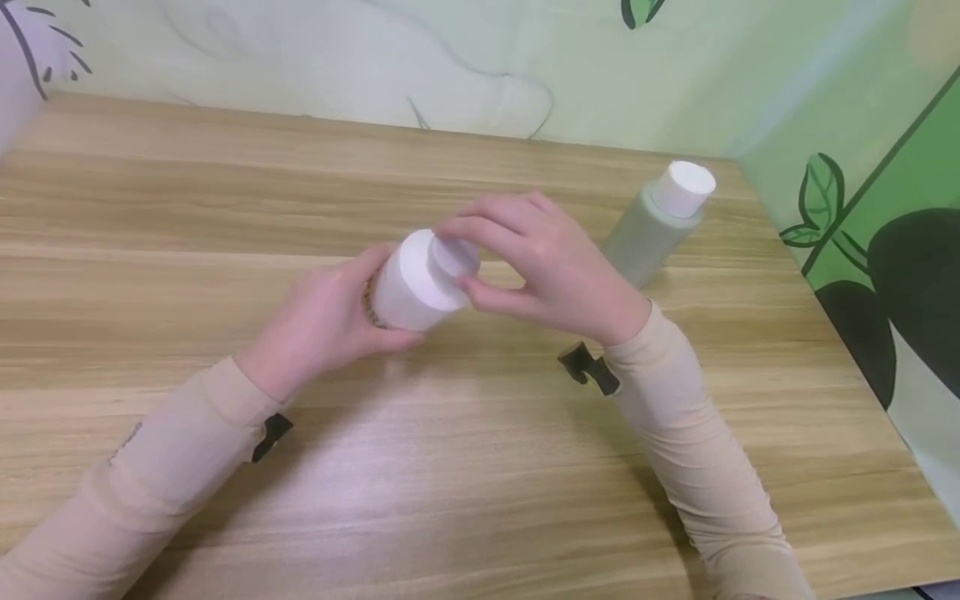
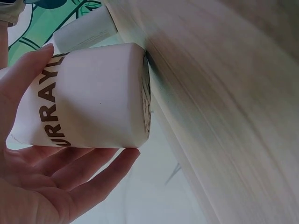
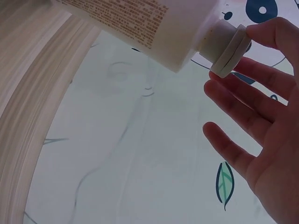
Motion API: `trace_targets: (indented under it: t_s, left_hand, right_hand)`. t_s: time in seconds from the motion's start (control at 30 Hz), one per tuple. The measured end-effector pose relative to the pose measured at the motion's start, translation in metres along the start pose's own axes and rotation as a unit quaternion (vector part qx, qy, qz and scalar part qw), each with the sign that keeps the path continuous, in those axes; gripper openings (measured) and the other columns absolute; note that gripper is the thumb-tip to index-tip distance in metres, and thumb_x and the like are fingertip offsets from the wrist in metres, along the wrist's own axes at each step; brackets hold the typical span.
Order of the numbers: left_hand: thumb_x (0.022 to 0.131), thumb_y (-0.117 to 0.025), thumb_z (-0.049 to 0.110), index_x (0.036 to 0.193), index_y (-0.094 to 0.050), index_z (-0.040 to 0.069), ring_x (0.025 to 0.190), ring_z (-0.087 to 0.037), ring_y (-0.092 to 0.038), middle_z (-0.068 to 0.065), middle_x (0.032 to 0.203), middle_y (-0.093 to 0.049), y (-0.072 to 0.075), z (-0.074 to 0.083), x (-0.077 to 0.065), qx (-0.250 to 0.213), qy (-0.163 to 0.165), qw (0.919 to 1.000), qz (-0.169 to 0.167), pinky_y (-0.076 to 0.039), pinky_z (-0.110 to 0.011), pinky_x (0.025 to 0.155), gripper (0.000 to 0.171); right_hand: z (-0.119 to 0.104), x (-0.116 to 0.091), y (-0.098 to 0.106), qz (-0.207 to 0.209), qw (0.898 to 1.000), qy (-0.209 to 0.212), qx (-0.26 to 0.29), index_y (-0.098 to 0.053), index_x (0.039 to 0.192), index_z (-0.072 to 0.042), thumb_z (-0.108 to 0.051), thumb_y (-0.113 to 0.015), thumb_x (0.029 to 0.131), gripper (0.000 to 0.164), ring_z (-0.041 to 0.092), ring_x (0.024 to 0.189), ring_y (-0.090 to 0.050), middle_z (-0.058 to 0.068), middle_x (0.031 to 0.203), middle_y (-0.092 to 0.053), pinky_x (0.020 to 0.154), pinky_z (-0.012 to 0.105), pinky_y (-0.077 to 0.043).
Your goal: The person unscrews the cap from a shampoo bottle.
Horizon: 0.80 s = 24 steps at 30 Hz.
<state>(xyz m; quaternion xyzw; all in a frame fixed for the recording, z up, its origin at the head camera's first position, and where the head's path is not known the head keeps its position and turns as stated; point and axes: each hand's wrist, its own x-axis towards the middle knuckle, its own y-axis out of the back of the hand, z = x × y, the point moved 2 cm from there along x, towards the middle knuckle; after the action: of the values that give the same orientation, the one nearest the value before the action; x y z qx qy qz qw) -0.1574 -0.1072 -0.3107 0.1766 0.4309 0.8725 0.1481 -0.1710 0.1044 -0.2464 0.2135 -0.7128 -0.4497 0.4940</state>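
Left hand (image 1: 318, 312) grips white bottle (image 1: 408, 292); right hand (image 1: 551, 267) pinches cap (image 1: 456, 258), still on; green bottle (image 1: 647, 236), capped, near table's (image 1: 480, 483) far-right corner

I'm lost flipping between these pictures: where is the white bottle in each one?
Head view: the white bottle, just left of centre.
Left wrist view: the bottle, in the left half, lettering showing.
Right wrist view: the bottle, along the top edge.
Landmark in all three: the wood-grain table.

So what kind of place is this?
Looks like an indoor room, maybe a playroom: the pale green wall has cartoon leaves on it, and there's a wood-grain table with a green bottle.
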Motion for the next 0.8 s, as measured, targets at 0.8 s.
trace_targets:
  t_s: [0.8]
  left_hand:
    - [0.070,-0.085,0.025,0.133,-0.050,0.005,0.102,-0.035,-0.067,-0.020,0.115,-0.068,-0.0016,0.0007,0.0001,0.000,-0.002,1.0000,0.005,-0.054,-0.049,0.090,0.074]
  right_hand:
    - [-0.0001,0.0006,0.0005,0.020,0.999,-0.030,-0.026,-0.067,0.111,-0.006,-0.030,-0.072,0.085,0.036,0.023,0.104,-0.063,0.006,0.105,-0.071,0.091,0.040,-0.046]
